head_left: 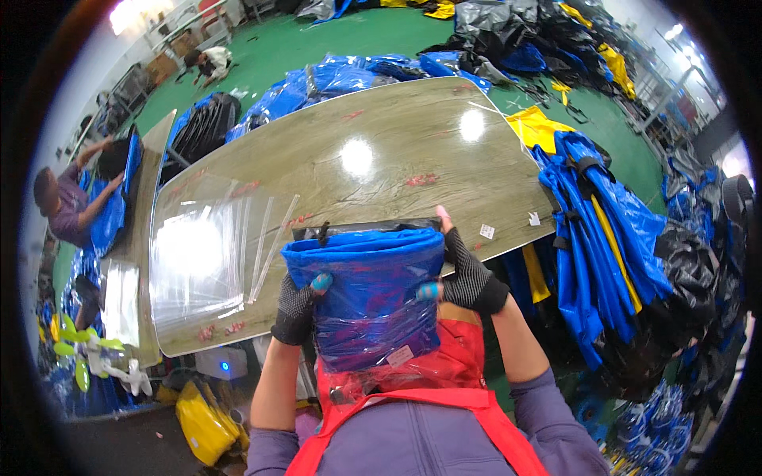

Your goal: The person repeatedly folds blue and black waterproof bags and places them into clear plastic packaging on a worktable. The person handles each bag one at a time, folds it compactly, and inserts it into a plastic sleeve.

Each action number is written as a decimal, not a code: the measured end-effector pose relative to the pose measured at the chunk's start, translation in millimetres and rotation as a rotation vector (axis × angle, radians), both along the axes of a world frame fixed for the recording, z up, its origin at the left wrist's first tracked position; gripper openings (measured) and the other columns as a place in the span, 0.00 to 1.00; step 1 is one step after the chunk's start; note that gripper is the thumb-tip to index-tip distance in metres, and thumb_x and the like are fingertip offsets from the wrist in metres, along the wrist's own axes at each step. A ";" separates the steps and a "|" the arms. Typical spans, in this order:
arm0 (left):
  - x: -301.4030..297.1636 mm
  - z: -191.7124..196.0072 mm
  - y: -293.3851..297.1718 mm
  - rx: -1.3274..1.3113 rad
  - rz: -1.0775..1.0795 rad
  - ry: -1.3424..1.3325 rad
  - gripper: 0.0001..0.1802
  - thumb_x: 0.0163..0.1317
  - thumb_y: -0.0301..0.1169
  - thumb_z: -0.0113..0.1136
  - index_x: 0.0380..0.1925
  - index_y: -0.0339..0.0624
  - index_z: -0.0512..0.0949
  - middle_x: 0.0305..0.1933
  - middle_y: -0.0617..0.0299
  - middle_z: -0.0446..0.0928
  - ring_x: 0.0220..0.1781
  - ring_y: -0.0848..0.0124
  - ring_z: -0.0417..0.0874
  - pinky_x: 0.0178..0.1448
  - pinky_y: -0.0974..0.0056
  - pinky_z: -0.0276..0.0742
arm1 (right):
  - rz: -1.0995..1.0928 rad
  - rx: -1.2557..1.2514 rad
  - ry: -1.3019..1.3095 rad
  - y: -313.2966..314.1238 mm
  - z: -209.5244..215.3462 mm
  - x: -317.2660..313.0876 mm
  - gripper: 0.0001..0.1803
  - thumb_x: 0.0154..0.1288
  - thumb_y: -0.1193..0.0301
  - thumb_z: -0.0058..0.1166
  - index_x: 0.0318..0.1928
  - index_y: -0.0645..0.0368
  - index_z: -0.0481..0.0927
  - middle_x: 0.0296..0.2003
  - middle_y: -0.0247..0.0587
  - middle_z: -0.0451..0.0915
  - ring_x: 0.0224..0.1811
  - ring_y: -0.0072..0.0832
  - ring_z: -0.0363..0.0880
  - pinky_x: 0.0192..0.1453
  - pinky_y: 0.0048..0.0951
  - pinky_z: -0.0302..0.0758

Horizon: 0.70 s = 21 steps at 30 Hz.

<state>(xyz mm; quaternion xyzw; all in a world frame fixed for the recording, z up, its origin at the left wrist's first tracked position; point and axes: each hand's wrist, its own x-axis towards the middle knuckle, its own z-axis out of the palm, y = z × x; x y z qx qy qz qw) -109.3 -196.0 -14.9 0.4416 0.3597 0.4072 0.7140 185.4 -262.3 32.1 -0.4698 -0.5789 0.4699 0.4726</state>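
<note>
A folded blue tarpaulin item in a clear plastic bag (375, 297) is held upright in front of my chest. A black strip runs along its far top edge, and a small white label (400, 355) sits near its bottom. My left hand (298, 308), in a dark fingerless glove with a blue-covered thumb tip, grips the left side. On the right side my right hand (471, 274), gloved the same way, closes with its thumb on the front and a finger reaching up past the top corner. The fingers behind the package are hidden.
A wood-patterned table (317, 166) bears a stack of clear plastic bags (206, 254) and small white labels (486, 232). Blue and yellow tarpaulin pieces (607, 230) hang off its right edge. Wrapped blue packages (325, 83) lie beyond. A co-worker (70, 202) handles blue material at left; another person (210, 65) crouches farther off.
</note>
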 end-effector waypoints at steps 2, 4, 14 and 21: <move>1.1 2.9 -7.7 -0.039 -0.014 0.038 0.38 0.52 0.39 0.71 0.61 0.41 0.66 0.57 0.59 0.73 0.56 0.67 0.76 0.59 0.61 0.73 | -0.063 0.206 -0.512 -6.7 8.4 4.4 0.67 0.40 0.56 0.77 0.73 0.58 0.42 0.65 0.56 0.62 0.67 0.44 0.62 0.70 0.39 0.59; 5.2 9.4 -15.9 -0.037 -0.021 0.030 0.37 0.51 0.37 0.73 0.59 0.41 0.68 0.56 0.59 0.75 0.54 0.68 0.77 0.58 0.62 0.74 | -0.101 0.345 -0.597 -7.9 18.9 11.6 0.62 0.36 0.55 0.78 0.70 0.60 0.56 0.56 0.57 0.73 0.61 0.44 0.71 0.65 0.37 0.67; 20.0 34.7 -23.5 0.235 0.187 0.008 0.38 0.55 0.35 0.68 0.64 0.42 0.62 0.54 0.58 0.73 0.56 0.68 0.74 0.62 0.61 0.69 | 0.095 -0.069 -0.101 1.9 -6.6 4.0 0.32 0.54 0.60 0.68 0.59 0.58 0.75 0.49 0.47 0.82 0.48 0.28 0.81 0.53 0.29 0.75; 13.2 -5.9 -14.3 0.407 0.301 0.244 0.14 0.63 0.37 0.61 0.43 0.41 0.74 0.45 0.62 0.74 0.44 0.72 0.74 0.54 0.66 0.70 | -0.216 0.281 0.073 -32.4 -42.5 -13.2 0.13 0.59 0.75 0.64 0.45 0.60 0.82 0.49 0.47 0.80 0.52 0.33 0.79 0.58 0.32 0.74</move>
